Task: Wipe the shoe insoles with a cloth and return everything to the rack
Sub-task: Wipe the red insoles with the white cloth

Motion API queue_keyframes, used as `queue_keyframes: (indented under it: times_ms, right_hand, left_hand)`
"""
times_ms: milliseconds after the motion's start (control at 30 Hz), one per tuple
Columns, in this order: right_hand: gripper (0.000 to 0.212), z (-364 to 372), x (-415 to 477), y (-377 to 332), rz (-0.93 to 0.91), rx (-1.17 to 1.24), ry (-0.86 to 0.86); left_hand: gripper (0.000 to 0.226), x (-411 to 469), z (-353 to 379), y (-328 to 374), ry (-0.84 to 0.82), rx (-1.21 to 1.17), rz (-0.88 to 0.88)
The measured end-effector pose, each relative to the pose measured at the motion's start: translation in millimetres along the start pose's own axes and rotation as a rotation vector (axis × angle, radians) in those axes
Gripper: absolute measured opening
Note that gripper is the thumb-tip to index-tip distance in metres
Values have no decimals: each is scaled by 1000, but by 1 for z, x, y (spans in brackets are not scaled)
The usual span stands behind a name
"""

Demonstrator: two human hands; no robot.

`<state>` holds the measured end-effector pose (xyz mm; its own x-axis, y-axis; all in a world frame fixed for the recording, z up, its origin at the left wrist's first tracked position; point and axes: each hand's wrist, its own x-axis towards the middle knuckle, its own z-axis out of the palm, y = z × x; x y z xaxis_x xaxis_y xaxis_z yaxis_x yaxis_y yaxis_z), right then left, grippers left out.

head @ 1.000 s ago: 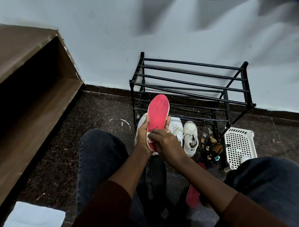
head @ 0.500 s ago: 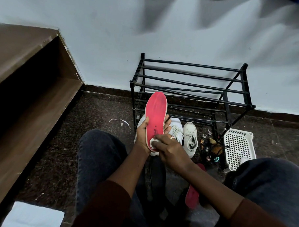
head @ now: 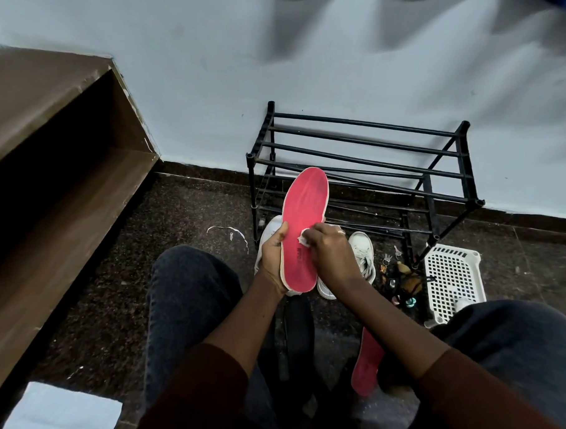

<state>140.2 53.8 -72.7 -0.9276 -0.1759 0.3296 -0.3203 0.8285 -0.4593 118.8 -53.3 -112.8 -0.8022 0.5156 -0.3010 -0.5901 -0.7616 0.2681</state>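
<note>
The left hand [head: 272, 258] curls its grip round the red insole [head: 304, 210], upright. The right hand [head: 330, 256] pinches a white cloth [head: 304, 240] in its grip against the insole's middle.

Held insole [head: 303, 226]: pink-red with a pale edge, upright, toe end up, gripped along its left edge by the left hand [head: 273, 257].
Cloth [head: 303, 237]: small white wad, pinched in the right hand [head: 328, 251], pressed on the held insole's middle.
Second insole [head: 366, 366]: pink-red, on the floor, partly hidden.
White shoes [head: 363, 259]: side by side on the floor before the rack.
Rack [head: 363, 152]: black bars, two tiers, against the wall.
</note>
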Motion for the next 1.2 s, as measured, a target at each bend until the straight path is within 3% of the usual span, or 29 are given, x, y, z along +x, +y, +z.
queue_keyframes:
  times_ms: [100,267,500,633,800,933,1200]
  right_hand:
    - [19,1,-21,-5,-36,60,-13]
    - [27,3,-57,-22,-50,151,-51]
    - [26,-14,-54,-26,-76,370,16]
    - [20,-20,-15,-17,14,238,58]
    - [17,-11,13,-6,55,59,-13]
    - [19,-1,-1,-19,-80,70,-50]
    - [27,-2,-54,-17,-520,26,-145]
  left_hand:
    - [74,-3,1,0,16,7,-71]
    - [63,-2,2,1,126,-29,60]
    - [68,-2,-4,1,140,53,6]
    - [81,-2,1,0,39,101,-14]
    - [65,-2,7,-5,-31,-2,33]
    - [58,-2,5,-6,11,59,2]
    - [76,-8,-1,2,106,25,-4]
